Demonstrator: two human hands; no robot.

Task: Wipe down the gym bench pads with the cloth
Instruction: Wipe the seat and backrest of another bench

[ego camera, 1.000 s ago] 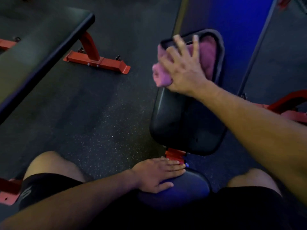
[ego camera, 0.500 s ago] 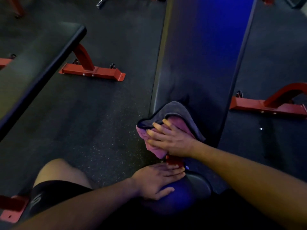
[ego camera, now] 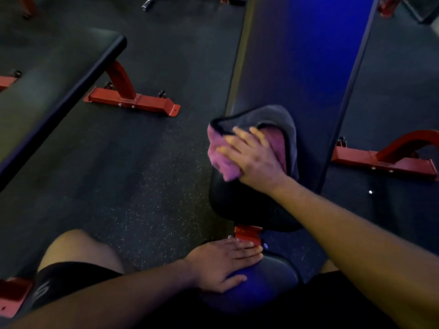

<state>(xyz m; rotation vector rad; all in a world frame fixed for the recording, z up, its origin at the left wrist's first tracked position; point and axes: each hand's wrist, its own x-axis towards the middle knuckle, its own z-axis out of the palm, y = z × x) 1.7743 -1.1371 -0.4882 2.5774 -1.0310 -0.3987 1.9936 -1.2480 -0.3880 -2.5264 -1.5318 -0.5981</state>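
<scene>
A second bench (ego camera: 54,91) stands at left on the speckled floor (ego camera: 142,186). The left hand (ego camera: 223,264) rests flat, fingers straight, on the seat pad (ego camera: 273,283). The right hand (ego camera: 254,157) presses a pink cloth (ego camera: 221,155) onto the back pad (ego camera: 247,205), its grip spread wide over the fabric.

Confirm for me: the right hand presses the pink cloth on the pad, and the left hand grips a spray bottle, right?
Not quite. The head view shows the left hand lying flat on the seat pad, holding no bottle. The right hand does press the pink cloth on the pad.
</scene>
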